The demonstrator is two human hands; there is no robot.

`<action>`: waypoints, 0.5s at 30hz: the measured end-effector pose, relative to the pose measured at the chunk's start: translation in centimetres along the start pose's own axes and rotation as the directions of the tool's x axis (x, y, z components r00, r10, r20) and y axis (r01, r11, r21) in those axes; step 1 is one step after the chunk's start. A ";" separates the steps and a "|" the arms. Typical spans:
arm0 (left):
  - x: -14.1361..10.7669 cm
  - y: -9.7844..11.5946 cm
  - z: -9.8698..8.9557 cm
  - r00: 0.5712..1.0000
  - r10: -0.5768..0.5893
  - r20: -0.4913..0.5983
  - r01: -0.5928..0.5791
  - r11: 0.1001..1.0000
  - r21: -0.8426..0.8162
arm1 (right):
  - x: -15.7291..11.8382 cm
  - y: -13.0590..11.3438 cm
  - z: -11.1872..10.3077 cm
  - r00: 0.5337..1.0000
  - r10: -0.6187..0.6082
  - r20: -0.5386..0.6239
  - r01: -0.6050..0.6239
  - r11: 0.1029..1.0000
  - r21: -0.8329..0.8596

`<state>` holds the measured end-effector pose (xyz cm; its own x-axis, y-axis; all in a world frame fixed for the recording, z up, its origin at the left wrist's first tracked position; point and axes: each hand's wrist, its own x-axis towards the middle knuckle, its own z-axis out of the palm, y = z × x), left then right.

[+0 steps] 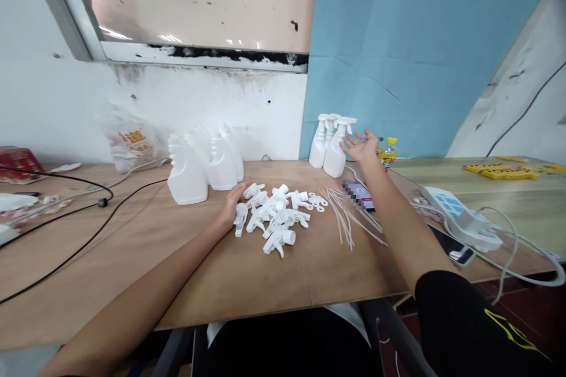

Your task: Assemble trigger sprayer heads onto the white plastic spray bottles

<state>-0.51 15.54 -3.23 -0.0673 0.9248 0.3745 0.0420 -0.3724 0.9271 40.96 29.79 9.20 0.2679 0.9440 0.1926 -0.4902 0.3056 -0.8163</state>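
My left hand [233, 203] rests on the table against the left side of a pile of white spray heads [276, 209]; its fingers are partly hidden by the pile. My right hand [362, 147] is raised beside the assembled spray bottles [335, 156], fingers spread, with a thin dark pen-like stick [374, 139] lying across it. Several white bottles without heads [188, 174] stand at the left, behind my left hand. Small white rings [317, 202] lie to the right of the pile, and thin white tubes [347, 218] are spread beyond them.
A phone [362, 195] lies by the tubes, another phone [451, 245] near the right edge. A yellow-capped bottle [389, 153] stands behind my right wrist. A power strip [462, 221] with cables is at the right. Black cables [119, 221] cross the left side, near a plastic bag [132, 141].
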 end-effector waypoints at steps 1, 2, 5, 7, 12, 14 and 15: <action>0.1 0.0 -0.2 1.000 0.003 -0.023 -0.003 1.000 0.007 | 0.3 -0.3 0.1 1.000 0.011 0.010 -0.012 0.996 0.091; 0.3 0.0 -0.5 0.999 0.013 -0.049 -0.012 1.000 0.016 | 0.3 -0.4 0.2 0.999 0.014 0.030 -0.018 0.988 0.156; 0.9 1.0 -1.2 0.992 0.070 -0.109 -0.064 0.997 0.053 | -0.9 -0.6 1.1 0.988 -0.027 0.150 -0.006 0.976 0.216; 1.6 2.7 -1.2 0.987 0.116 -0.115 -0.106 0.990 0.089 | -2.5 -0.7 2.3 0.962 -0.078 0.263 0.031 0.983 0.180; 4.5 9.1 2.0 0.984 0.128 0.121 -0.146 0.977 0.153 | -8.3 -1.8 7.8 0.831 -0.122 0.543 0.170 0.985 -0.040; 5.2 11.6 4.2 0.975 0.109 0.193 -0.143 0.975 0.171 | -10.9 -2.3 10.4 0.768 -0.147 0.624 0.262 0.960 -0.096; 5.3 12.6 5.3 0.972 0.102 0.211 -0.141 0.973 0.181 | -12.3 -2.5 11.5 0.734 -0.145 0.664 0.287 0.952 -0.109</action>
<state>4.93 16.18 10.38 0.1488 0.8775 0.4558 0.2304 -0.4790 0.8470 29.36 18.86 15.11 -0.2828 0.7308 0.6213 -0.2992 0.5482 -0.7810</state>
